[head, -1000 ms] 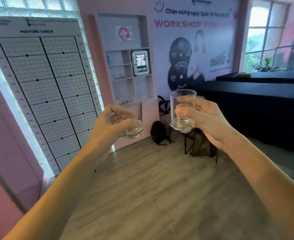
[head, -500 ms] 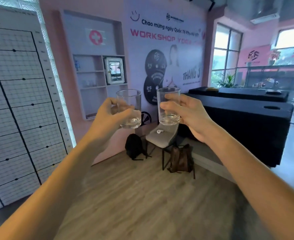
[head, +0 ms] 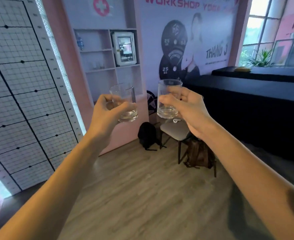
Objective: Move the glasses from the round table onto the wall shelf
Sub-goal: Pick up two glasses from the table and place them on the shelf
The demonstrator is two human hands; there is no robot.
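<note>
The left hand (head: 106, 115) and right hand (head: 189, 108) each grasped an upright glass, left glass (head: 124, 103) and right glass (head: 168, 99). The wall shelf (head: 101, 70) lay ahead, up-left, nearer the left hand.

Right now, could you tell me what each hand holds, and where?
Left hand grips one clear glass around its lower side; right hand grips another glass mid-side.
</note>
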